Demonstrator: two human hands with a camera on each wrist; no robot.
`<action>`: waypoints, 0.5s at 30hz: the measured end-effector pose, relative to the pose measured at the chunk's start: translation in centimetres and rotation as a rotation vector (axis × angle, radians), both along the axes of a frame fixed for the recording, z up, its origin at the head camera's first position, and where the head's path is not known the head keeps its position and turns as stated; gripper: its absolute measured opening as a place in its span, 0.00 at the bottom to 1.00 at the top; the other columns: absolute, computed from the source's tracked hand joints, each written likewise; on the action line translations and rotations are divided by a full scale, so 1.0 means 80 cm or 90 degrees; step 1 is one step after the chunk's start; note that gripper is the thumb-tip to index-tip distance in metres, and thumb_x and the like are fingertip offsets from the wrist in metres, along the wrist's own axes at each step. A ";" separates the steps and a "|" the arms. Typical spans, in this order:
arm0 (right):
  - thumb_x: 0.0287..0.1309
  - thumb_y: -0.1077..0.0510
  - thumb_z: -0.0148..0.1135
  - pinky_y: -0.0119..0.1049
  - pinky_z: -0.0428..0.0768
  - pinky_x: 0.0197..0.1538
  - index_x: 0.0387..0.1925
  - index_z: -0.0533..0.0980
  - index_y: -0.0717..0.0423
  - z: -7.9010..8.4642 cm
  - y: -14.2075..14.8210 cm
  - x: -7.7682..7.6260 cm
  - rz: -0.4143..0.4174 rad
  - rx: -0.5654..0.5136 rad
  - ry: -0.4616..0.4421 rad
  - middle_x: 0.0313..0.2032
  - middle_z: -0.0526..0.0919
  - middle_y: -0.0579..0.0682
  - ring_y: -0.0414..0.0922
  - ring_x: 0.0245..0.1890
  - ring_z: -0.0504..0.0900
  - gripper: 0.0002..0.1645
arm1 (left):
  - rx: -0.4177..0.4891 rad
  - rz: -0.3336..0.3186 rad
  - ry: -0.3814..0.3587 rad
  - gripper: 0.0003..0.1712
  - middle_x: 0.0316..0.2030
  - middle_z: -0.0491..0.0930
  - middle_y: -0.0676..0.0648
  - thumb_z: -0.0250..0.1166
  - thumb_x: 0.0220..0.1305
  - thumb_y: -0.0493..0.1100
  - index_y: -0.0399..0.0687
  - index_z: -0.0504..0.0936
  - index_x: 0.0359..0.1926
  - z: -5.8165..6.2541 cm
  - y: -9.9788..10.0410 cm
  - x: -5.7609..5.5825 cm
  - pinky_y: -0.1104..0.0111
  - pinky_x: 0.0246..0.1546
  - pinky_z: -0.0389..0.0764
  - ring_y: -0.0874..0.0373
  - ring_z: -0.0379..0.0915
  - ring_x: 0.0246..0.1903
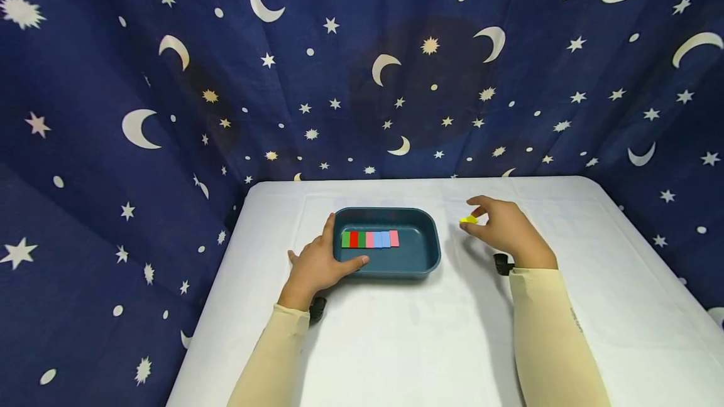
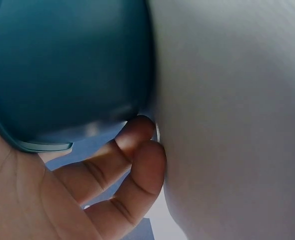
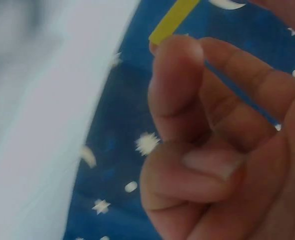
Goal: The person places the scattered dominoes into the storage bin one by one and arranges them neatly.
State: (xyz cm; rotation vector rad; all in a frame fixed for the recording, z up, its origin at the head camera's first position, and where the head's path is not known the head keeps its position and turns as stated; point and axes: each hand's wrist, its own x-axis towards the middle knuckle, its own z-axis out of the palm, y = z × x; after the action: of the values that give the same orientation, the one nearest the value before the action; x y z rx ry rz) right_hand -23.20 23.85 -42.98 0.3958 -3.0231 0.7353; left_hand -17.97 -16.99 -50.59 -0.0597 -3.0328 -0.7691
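A dark teal tray point(image 1: 390, 269) sits on the table, with a row of small green, red, pink and blue blocks point(image 1: 370, 240) lying side by side inside. My left hand point(image 1: 319, 264) grips the tray's left end, thumb across the front rim. In the left wrist view, curled fingers point(image 2: 146, 167) lie against the outside of the tray wall point(image 2: 72, 75). To the right of the tray, my right hand point(image 1: 507, 229) pinches a small yellow block point(image 1: 469, 220) above the table. The right wrist view shows the yellow block point(image 3: 175, 20) as a narrow bar at the fingertips.
White cloth covers the table point(image 1: 418, 344). Behind it and at both sides hangs a dark blue curtain point(image 1: 351, 80) with moons and stars. Black wrist straps point(image 1: 502, 264) show at both wrists.
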 end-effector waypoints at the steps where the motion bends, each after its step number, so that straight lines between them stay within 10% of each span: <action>1: 0.64 0.43 0.74 0.60 0.80 0.51 0.68 0.76 0.56 0.005 -0.008 -0.003 0.002 -0.005 0.009 0.52 0.87 0.61 0.60 0.48 0.84 0.37 | 0.000 -0.001 0.001 0.80 0.71 0.75 0.44 0.54 0.41 0.97 0.65 0.39 0.87 0.001 0.000 0.000 0.14 0.58 0.47 0.43 0.79 0.61; 15: 0.60 0.41 0.77 0.49 0.83 0.41 0.66 0.79 0.51 0.030 -0.120 -0.028 0.068 -0.049 0.061 0.50 0.88 0.53 0.51 0.39 0.83 0.36 | -0.007 0.005 0.001 0.79 0.70 0.76 0.45 0.54 0.41 0.97 0.66 0.39 0.87 0.001 0.000 0.001 0.15 0.59 0.47 0.43 0.79 0.61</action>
State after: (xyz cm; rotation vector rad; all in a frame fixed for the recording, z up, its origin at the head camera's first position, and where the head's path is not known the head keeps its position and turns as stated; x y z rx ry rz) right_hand -25.44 14.25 -40.61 0.5759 -2.8927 0.8114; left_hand -17.92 -16.96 -50.52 -0.0474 -3.0342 -0.7504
